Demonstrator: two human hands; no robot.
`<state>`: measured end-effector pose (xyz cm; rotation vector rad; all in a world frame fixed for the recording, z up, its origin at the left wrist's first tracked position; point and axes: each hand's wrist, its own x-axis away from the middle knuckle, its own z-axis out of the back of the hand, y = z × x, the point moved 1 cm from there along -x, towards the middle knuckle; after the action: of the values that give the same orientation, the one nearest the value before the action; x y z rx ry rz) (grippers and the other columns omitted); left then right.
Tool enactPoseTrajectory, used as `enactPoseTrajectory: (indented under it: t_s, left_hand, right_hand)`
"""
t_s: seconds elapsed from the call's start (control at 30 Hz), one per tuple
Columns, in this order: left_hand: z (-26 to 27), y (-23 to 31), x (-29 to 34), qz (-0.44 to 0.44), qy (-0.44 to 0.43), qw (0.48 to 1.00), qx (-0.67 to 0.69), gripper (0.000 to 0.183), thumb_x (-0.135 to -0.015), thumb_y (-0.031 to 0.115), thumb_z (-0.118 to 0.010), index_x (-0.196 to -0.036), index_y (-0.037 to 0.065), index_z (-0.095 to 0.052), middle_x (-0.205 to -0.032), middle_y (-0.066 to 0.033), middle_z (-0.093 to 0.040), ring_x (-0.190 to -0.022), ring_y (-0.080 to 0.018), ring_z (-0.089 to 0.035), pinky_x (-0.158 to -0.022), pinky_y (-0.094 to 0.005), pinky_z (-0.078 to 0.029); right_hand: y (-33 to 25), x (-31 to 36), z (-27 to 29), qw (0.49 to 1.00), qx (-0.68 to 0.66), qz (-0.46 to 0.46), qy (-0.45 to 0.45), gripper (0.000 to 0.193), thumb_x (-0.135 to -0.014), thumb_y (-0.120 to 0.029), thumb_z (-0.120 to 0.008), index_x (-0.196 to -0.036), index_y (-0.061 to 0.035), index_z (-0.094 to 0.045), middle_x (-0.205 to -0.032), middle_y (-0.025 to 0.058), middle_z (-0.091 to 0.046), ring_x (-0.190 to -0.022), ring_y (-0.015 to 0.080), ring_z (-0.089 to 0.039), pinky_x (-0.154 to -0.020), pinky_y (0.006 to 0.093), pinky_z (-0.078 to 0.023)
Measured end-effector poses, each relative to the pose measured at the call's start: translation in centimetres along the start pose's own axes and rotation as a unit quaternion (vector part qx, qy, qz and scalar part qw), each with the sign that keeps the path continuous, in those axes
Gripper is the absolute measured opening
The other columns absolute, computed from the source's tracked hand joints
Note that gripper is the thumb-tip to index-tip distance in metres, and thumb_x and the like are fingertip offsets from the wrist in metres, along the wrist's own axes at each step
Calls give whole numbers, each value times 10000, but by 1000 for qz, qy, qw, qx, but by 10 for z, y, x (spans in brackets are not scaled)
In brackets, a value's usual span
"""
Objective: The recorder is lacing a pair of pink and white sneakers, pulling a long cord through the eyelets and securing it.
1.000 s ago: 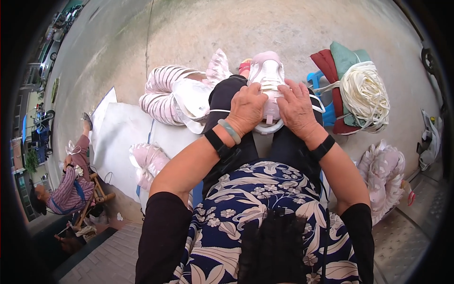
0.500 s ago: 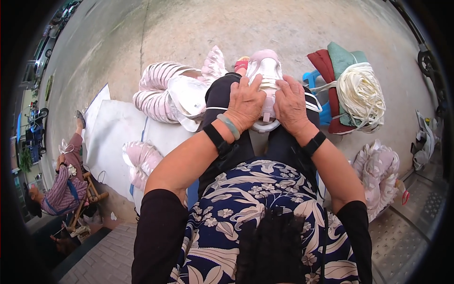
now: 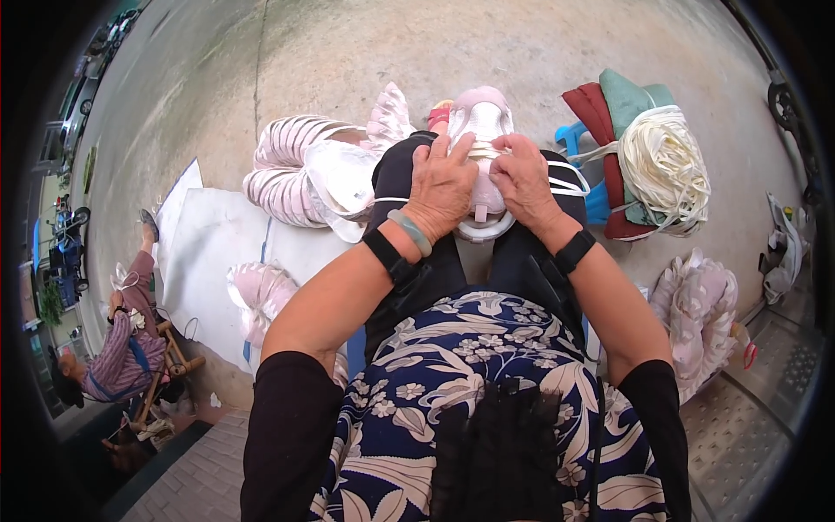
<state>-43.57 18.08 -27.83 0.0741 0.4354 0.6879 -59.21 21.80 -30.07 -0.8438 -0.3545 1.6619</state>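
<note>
A pink and white sneaker (image 3: pixel 483 113) rests between my knees, its toe pointing away from me and its heel toward me. Flat cream shoelace (image 3: pixel 481 150) crosses its tongue area. My left hand (image 3: pixel 444 184) is closed at the left side of the lacing, its thumb hidden under the fingers. On the opposite side my right hand (image 3: pixel 526 180) bends thumb and forefinger together at the lace. Loose white lace ends (image 3: pixel 567 181) stretch over my right thigh, and another lies across the left thigh.
Rows of pink-white shoe parts (image 3: pixel 291 165) lie left on a white sheet (image 3: pixel 209 235). A bundle of cream laces (image 3: pixel 665 165) sits on red and green cloth over a blue stool (image 3: pixel 570 137). More shoe parts (image 3: pixel 696 296) are at right. A seated person (image 3: pixel 126 357) works far left.
My right hand has lifted slightly and curled its fingers closer to the lacing. My left hand has shifted a little left, and more of the lacing shows between the hands.
</note>
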Motion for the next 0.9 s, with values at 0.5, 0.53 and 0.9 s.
enactPoseTrajectory:
  t_s: [0.5,0.53,0.9]
  left_hand:
    - [-15,4,2,76,-12,989,128,173,-672,55,-535,-841,44,-571,-1103,-104,-526,-977,-292,-494,-790,-392,-398]
    - [-17,4,1,75,-13,989,128,173,-672,55,-535,-841,44,-571,-1103,-104,-526,-977,-292,-494,-790,-392,-398]
    - [-17,-12,-12,93,47,982,161,127,-709,104,-541,-783,1,-553,-985,-161,-532,-906,-325,-494,-770,-411,-403]
  right_hand:
    - [-10,10,8,983,172,39,-47,152,-701,-76,-536,-849,-44,-548,-1084,112,-494,-1084,278,-448,-936,534,-275]
    - [-9,8,3,983,172,38,-46,152,-701,-76,-536,-849,-44,-548,-1084,112,-494,-1084,278,-448,-936,534,-275]
    - [-23,-10,10,987,144,47,-46,165,-671,-75,-532,-830,-35,-552,-1097,130,-508,-1068,267,-465,-908,529,-292]
